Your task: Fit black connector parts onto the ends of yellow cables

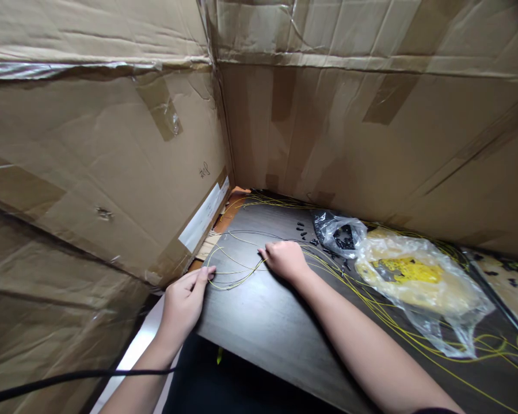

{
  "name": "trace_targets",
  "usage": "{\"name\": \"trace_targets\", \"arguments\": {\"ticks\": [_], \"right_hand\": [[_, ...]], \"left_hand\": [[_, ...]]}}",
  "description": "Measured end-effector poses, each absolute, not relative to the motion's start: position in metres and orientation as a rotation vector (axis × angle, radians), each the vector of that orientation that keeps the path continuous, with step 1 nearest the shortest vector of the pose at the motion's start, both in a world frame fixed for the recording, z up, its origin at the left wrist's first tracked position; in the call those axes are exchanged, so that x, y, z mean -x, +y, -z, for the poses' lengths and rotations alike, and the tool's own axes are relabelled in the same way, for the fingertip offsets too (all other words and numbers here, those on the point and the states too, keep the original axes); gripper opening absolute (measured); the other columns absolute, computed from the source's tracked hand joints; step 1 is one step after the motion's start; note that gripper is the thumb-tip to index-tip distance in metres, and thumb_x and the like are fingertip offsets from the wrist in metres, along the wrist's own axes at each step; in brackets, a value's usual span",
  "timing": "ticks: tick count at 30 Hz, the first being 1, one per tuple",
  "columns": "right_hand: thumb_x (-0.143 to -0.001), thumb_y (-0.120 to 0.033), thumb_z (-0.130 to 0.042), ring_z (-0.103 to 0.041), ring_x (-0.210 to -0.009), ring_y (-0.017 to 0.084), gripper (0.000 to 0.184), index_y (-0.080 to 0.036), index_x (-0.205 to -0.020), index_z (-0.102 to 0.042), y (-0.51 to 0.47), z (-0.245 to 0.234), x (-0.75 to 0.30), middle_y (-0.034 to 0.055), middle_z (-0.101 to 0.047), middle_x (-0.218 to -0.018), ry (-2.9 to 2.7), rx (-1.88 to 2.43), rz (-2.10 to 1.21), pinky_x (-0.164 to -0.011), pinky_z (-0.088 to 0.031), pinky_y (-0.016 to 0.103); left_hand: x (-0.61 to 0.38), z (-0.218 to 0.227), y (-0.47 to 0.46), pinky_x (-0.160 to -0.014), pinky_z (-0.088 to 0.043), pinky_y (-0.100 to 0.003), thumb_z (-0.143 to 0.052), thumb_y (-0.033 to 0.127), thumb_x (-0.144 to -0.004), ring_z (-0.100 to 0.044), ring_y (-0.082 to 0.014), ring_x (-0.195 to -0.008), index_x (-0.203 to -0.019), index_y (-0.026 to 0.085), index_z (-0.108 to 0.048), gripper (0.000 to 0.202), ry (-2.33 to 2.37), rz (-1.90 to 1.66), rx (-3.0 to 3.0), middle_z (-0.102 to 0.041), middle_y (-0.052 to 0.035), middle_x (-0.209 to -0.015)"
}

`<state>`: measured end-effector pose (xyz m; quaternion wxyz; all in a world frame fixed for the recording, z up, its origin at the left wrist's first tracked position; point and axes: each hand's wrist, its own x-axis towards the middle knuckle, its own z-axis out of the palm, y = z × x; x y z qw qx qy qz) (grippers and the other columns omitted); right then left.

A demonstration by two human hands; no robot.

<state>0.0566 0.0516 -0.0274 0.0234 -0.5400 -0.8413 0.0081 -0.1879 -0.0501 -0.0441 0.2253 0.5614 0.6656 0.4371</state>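
Thin yellow wires (235, 286) form a loose loop over the left end of the dark table. At the loop's left edge, my left hand (185, 299) pinches a wire between thumb and fingertips. My right hand (287, 259) is closed around the yellow wires on the loop's other side, its fingers partly hidden. From there the wires trail to the right under and past my right forearm. Small black pieces (302, 233) lie scattered just beyond my right hand, near a clear bag (358, 227) holding more black pieces.
A clear plastic bag with small yellow pieces (410, 270) lies on the table (250, 316) to the right. Tall cardboard walls (336, 138) stand behind and at the left. More yellow wires (276, 201) run along the back edge. A black cord (77, 375) crosses the lower left.
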Motion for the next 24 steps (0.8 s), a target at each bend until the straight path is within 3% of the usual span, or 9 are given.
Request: {"name": "trace_targets", "arguments": {"ticks": [10,13,19,24], "right_hand": [[-0.101,-0.04,-0.047,-0.069,-0.091,0.022,0.024,-0.024,-0.111,-0.062,0.06,0.025,-0.061,0.0084,-0.073,-0.104,-2.604,1.649,-0.136,-0.072,-0.045,0.028],[-0.1,-0.035,-0.048,-0.07,-0.089,0.022,0.02,-0.023,-0.107,-0.062,0.063,0.025,-0.061,0.0082,-0.073,-0.103,-2.621,1.644,-0.172,-0.07,-0.044,0.027],[-0.1,-0.028,-0.046,-0.07,-0.086,0.025,0.019,-0.017,-0.107,-0.06,0.063,0.026,-0.056,0.0135,-0.073,-0.097,-2.649,1.613,-0.155,-0.071,-0.045,0.03],[-0.104,-0.031,-0.034,-0.07,-0.079,0.024,0.025,-0.019,-0.113,-0.054,0.059,0.024,-0.06,0.0105,-0.074,-0.096,-2.572,1.544,-0.084,-0.065,-0.041,0.029]], "left_hand": [[0.188,0.045,-0.051,-0.101,-0.053,-0.042,-0.051,0.054,-0.094,-0.071,-0.0247,-0.102,-0.107,0.02,-0.078,0.045,1.855,-1.199,-1.577,-0.076,-0.0079,-0.11],[0.188,0.045,-0.05,-0.101,-0.053,-0.041,-0.051,0.055,-0.094,-0.071,-0.0247,-0.102,-0.108,0.02,-0.077,0.046,1.858,-1.2,-1.584,-0.076,-0.0081,-0.11],[0.188,0.045,-0.05,-0.1,-0.054,-0.04,-0.049,0.054,-0.095,-0.07,-0.0245,-0.103,-0.111,0.02,-0.076,0.046,1.86,-1.199,-1.591,-0.075,-0.0083,-0.113],[0.188,0.046,-0.049,-0.093,-0.057,-0.037,-0.048,0.055,-0.095,-0.07,-0.0247,-0.103,-0.113,0.019,-0.075,0.048,1.862,-1.209,-1.582,-0.073,-0.0091,-0.116]]}}
